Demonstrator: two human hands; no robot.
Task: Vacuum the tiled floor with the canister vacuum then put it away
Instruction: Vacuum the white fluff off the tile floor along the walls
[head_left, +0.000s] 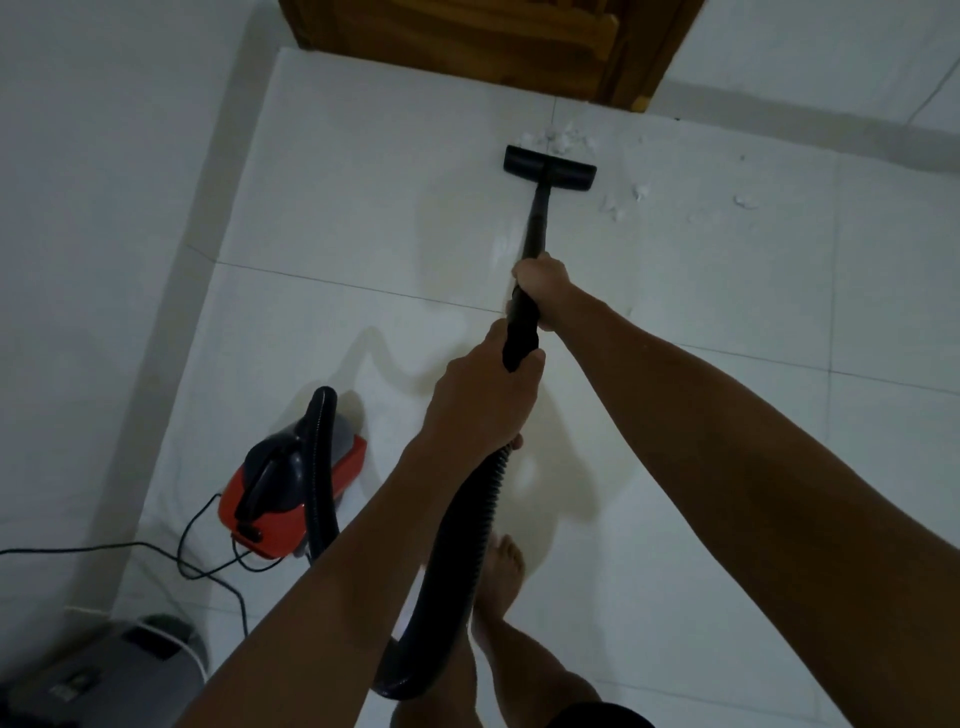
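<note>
1. White tiled floor (363, 218) filling most of the view, thin dark grout lines crossing it; pale walls to the left and far right; dark wooden door (478, 47) at the top edge.
2. Black wand (535, 228) reaching away from the viewer; flat black floor head (549, 167) resting on the tiles just short of the door.
3. White scraps of debris (558, 136) touching the far edge of the floor head; more scraps scattered to its right (623, 200).
4. Right hand (540, 283) curled tight around the wand, farther along it; bare forearm running in from the lower right.
5. Left hand (480, 395) closed around the black handle end, just behind the right hand, where the ribbed hose (462, 530) begins.
6. Hose dropping past the left wrist, looping low near the legs, then rising in an arch to the canister.
7. Red and black canister vacuum (291, 488) sitting on the floor at lower left, near the left wall, well apart from the floor head; thin black cord (156, 548) trailing from it toward the left edge.
8. Bare foot (501, 571) flat on the tiles below the hands; grey object (104, 670) in the bottom-left corner, too dim to identify.
</note>
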